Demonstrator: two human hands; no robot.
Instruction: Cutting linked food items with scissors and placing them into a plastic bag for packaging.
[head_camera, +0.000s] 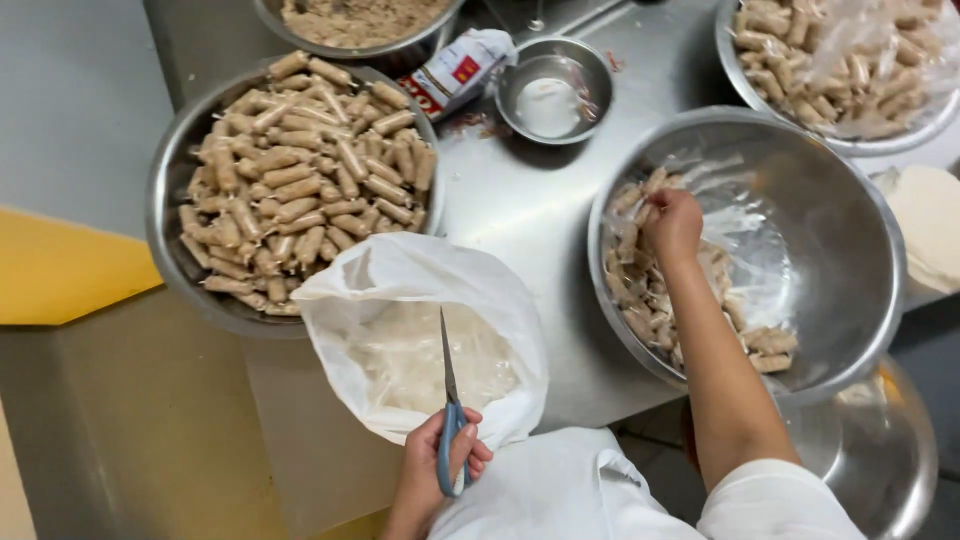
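My left hand (437, 468) grips blue-handled scissors (449, 400), blades pointing up over a white plastic bag (420, 330) that holds clear wrappers. My right hand (672, 222) reaches into a large steel bowl (850, 240) and closes on wrapped sausage-like rolls (650, 290) lying among clear plastic film. Whether the fingers hold one roll is hard to tell, as they are buried in the pile.
A big steel bowl (175, 180) heaped with unwrapped tan rolls sits at left. A small steel bowl (555, 90), a red-and-white packet (455, 72), a bowl of minced filling (360, 20) and another bowl of rolls (840, 60) stand behind.
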